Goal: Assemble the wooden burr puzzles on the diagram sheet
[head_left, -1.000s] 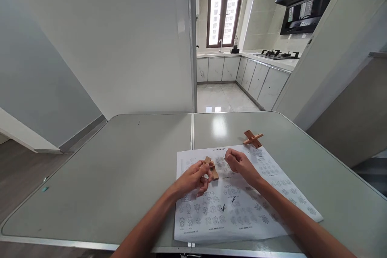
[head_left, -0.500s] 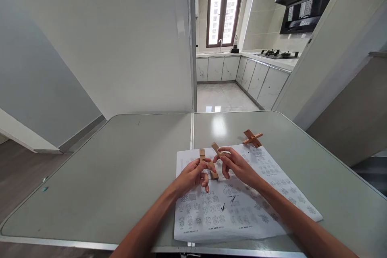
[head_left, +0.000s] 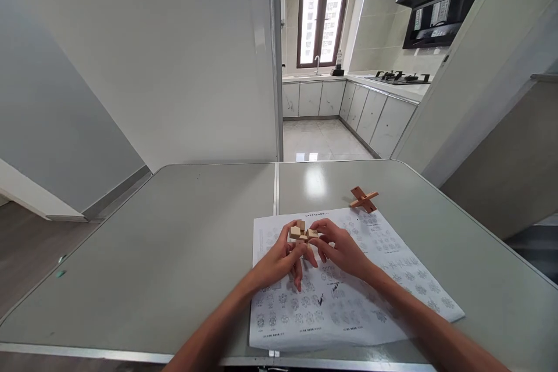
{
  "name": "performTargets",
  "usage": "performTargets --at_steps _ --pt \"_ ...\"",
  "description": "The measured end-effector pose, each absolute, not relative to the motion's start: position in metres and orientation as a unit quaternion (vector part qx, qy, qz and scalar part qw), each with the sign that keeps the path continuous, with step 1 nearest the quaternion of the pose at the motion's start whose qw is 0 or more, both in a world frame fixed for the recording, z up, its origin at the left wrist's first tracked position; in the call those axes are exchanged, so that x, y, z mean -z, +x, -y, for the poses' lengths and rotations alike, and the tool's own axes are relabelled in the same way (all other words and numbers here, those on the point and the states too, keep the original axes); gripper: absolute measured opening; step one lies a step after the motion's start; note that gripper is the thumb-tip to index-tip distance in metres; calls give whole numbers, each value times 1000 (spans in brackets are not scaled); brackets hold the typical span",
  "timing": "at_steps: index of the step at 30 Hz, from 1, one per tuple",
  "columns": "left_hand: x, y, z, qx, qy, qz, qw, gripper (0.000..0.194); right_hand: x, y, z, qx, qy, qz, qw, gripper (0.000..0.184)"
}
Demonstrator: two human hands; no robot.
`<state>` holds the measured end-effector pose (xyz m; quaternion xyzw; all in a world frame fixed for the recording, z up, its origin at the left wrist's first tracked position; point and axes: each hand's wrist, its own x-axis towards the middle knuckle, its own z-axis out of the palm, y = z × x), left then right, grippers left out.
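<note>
Both of my hands meet over a printed sheet of diagrams (head_left: 349, 302) on a grey-green table (head_left: 152, 261). My left hand (head_left: 281, 261) and my right hand (head_left: 342, 250) pinch a small cluster of light wooden puzzle pieces (head_left: 302, 231) between their fingertips, just above the paper. The pieces cross one another; my fingers hide their lower parts. A second wooden cross-shaped puzzle (head_left: 364, 199) lies untouched beyond the sheet's far right corner.
A seam (head_left: 275, 189) runs down the middle of the table. A white wall stands behind the table on the left. Beyond an open doorway (head_left: 322, 128) lies a kitchen with cabinets, a hob and a window. The table's near edge runs along the bottom.
One second ago only my left hand held wooden pieces. My right hand then brought another piece in, and now both hands press the pieces together into one cluster.
</note>
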<state>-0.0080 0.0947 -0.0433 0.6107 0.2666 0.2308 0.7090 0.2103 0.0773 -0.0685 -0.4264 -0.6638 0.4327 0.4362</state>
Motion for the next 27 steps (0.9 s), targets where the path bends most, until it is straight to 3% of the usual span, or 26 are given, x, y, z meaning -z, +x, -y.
performTargets --at_steps 5,12,19,27 --pt "39 -5 -89 -236 623 -274 694 52 67 210 -76 -396 -446 672 439 29" --pt "37 -2 -86 -230 619 -282 696 44 60 212 -76 -412 -427 664 455 32" --pt "41 -4 -89 -218 598 -249 730 52 56 213 -78 -501 -398 627 445 41" --pt "44 -3 -92 -229 625 -270 696 52 47 215 -78 -549 -392 602 426 49"
